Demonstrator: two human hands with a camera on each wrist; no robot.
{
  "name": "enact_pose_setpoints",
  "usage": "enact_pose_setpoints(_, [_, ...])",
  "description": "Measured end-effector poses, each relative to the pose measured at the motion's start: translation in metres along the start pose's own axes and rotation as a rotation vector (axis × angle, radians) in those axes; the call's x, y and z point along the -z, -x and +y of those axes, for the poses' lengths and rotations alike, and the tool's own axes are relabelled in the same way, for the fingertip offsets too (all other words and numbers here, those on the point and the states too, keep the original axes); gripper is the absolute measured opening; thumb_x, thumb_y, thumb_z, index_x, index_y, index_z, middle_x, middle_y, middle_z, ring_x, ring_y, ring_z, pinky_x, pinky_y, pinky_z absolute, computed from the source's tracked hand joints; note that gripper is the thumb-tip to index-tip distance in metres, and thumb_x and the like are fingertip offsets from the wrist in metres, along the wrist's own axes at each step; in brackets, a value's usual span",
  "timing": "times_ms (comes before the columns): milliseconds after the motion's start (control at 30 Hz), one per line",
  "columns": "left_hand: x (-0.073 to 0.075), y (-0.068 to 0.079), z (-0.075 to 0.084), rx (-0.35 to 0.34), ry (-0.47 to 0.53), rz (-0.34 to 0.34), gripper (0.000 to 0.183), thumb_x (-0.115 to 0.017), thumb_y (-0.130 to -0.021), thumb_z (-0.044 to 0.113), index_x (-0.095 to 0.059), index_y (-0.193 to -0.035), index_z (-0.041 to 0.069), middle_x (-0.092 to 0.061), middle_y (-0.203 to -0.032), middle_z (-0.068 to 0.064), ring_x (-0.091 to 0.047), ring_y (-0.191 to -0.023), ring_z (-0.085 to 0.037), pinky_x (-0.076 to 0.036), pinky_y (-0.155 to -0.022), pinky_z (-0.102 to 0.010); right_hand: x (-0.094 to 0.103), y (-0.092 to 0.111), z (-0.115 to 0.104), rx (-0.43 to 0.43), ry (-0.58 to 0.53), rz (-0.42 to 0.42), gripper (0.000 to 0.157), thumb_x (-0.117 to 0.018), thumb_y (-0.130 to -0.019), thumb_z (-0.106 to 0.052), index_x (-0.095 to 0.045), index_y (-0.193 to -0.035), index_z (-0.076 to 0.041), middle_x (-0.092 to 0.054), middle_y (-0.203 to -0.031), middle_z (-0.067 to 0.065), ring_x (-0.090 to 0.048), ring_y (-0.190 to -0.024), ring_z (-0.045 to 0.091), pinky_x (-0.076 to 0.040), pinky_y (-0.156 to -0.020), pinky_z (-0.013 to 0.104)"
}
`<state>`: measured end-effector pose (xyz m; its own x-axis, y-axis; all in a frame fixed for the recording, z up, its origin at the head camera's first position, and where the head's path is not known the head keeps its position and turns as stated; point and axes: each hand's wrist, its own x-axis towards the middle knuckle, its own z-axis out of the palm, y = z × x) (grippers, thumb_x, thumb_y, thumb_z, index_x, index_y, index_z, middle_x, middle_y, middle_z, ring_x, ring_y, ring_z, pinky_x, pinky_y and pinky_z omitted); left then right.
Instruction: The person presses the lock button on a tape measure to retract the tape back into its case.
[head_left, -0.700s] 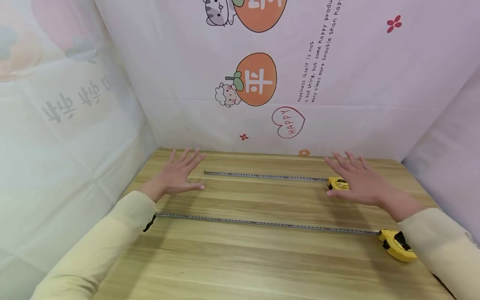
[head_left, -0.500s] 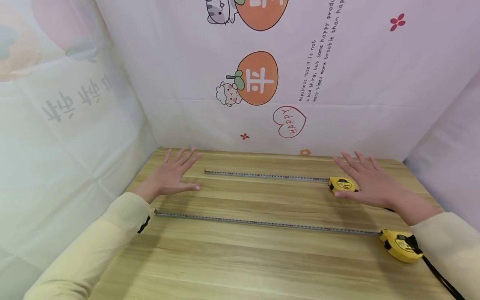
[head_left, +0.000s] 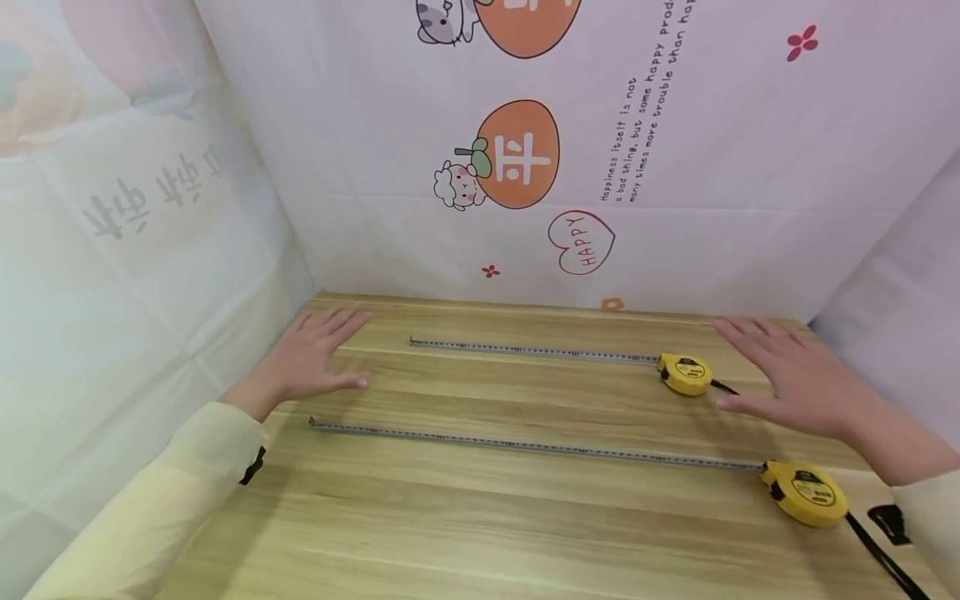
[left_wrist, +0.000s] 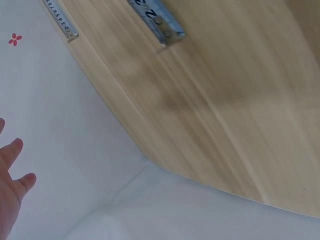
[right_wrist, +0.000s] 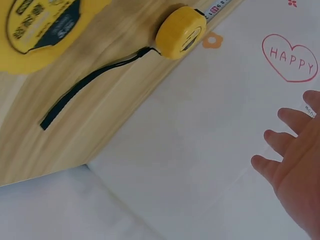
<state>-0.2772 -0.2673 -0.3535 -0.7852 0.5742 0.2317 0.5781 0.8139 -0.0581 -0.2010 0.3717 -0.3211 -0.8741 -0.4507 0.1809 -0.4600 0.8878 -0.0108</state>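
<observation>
Two yellow tape measures lie on the wooden table with their blades drawn out to the left. The smaller tape measure (head_left: 686,374) is toward the back, its blade (head_left: 525,350) ending in a small hook. Closer to the front is the larger tape measure (head_left: 808,493), with a longer blade (head_left: 510,443) roughly parallel to the other. My left hand (head_left: 303,354) is spread above the table's left side, beyond the hook of the longer blade, and holds nothing. Fingers outstretched, my right hand (head_left: 798,379) hovers to the right of the smaller case, also holding nothing.
A printed white cloth (head_left: 420,242) rises at the table's back edge, and plain cloth walls stand at left and right. Black wrist straps trail from both cases; the larger one's strap (head_left: 885,554) runs toward the front right.
Both hands have moved apart, the left one leftward and the right one rightward. The smaller case, partly covered before, is now in full view. The tape measures have stayed in place.
</observation>
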Motion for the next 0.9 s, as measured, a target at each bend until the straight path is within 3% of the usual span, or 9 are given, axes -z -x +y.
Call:
enact_pose_setpoints(133, [-0.001, 0.013, -0.008, 0.007, 0.034, 0.028, 0.095, -0.068, -0.079, 0.063, -0.032, -0.153, 0.016, -0.032, -0.154, -0.014, -0.034, -0.137, -0.037, -0.019, -0.108, -0.062, 0.000, 0.012, 0.005, -0.015, -0.044, 0.034, 0.101, -0.076, -0.081, -0.047, -0.015, -0.157, -0.021, -0.029, -0.153, 0.023, -0.025, -0.136, 0.049, 0.002, -0.114, 0.052])
enact_pose_setpoints(233, [-0.001, 0.023, -0.014, 0.015, 0.077, 0.045, 0.092, -0.072, -0.077, 0.060, -0.040, -0.149, 0.012, -0.041, -0.148, -0.016, -0.040, -0.132, -0.038, -0.024, -0.104, -0.063, -0.002, 0.021, 0.010, -0.038, -0.080, 0.046, 0.101, -0.078, -0.080, -0.043, -0.018, -0.157, -0.020, -0.033, -0.150, 0.025, -0.032, -0.129, 0.052, -0.008, -0.111, 0.062])
enact_pose_setpoints(333, [-0.002, 0.034, -0.019, 0.027, 0.111, 0.042, 0.092, -0.072, -0.076, 0.061, -0.044, -0.146, 0.008, -0.044, -0.145, -0.018, -0.042, -0.130, -0.039, -0.027, -0.102, -0.063, -0.004, 0.030, 0.014, -0.062, -0.074, 0.036, 0.102, -0.078, -0.080, -0.044, -0.018, -0.157, -0.017, -0.035, -0.147, 0.027, -0.037, -0.123, 0.055, -0.023, -0.098, 0.070])
enact_pose_setpoints(467, [-0.007, 0.048, -0.024, 0.049, 0.169, 0.028, 0.091, -0.075, -0.075, 0.059, -0.046, -0.144, 0.006, -0.047, -0.143, -0.018, -0.043, -0.129, -0.040, -0.030, -0.102, -0.063, -0.010, 0.042, 0.020, -0.110, -0.046, 0.003, 0.103, -0.077, -0.080, -0.049, -0.018, -0.156, -0.013, -0.038, -0.144, 0.030, -0.043, -0.116, 0.055, -0.034, -0.086, 0.067])
enact_pose_setpoints(733, [-0.016, 0.067, -0.027, 0.103, 0.313, -0.011, 0.088, -0.079, -0.074, 0.055, -0.051, -0.137, 0.001, -0.053, -0.136, -0.020, -0.047, -0.124, -0.043, -0.037, -0.099, -0.059, -0.025, 0.065, 0.032, -0.158, -0.138, 0.003, 0.097, -0.079, -0.079, -0.044, -0.028, -0.151, -0.003, -0.043, -0.137, 0.033, -0.041, -0.116, 0.056, -0.032, -0.085, 0.069])
enact_pose_setpoints(900, [-0.026, 0.081, -0.027, 0.166, 0.454, -0.052, 0.088, -0.080, -0.075, 0.053, -0.049, -0.138, -0.001, -0.050, -0.137, -0.023, -0.046, -0.123, -0.045, -0.038, -0.096, -0.061, -0.037, 0.077, 0.033, -0.171, -0.212, -0.002, 0.094, -0.080, -0.080, -0.040, -0.031, -0.149, 0.000, -0.041, -0.138, 0.033, -0.038, -0.118, 0.057, -0.029, -0.087, 0.071])
